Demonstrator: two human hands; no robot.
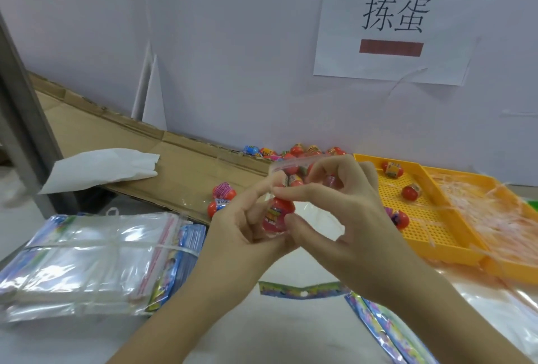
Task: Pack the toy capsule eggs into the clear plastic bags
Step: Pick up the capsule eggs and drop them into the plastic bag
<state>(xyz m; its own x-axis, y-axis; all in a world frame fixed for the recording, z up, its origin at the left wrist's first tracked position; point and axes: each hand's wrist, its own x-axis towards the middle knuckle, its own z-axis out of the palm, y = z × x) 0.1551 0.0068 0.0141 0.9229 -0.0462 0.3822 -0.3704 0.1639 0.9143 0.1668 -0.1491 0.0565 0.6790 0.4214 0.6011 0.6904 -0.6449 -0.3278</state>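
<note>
A small clear plastic bag (294, 163) stands upright, gripped between the left hand (241, 232) and the right hand (343, 209). A red toy capsule egg with a bright label (278, 215) sits at its bottom. More loose red capsule eggs (297, 150) lie heaped farther back. A tied stack of clear plastic bags (87, 259) lies flat at the left.

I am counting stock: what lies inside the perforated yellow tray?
Three red capsule eggs lie on the perforated yellow tray floor, apart. The right hand covers its left edge, so more could hide there.
</note>
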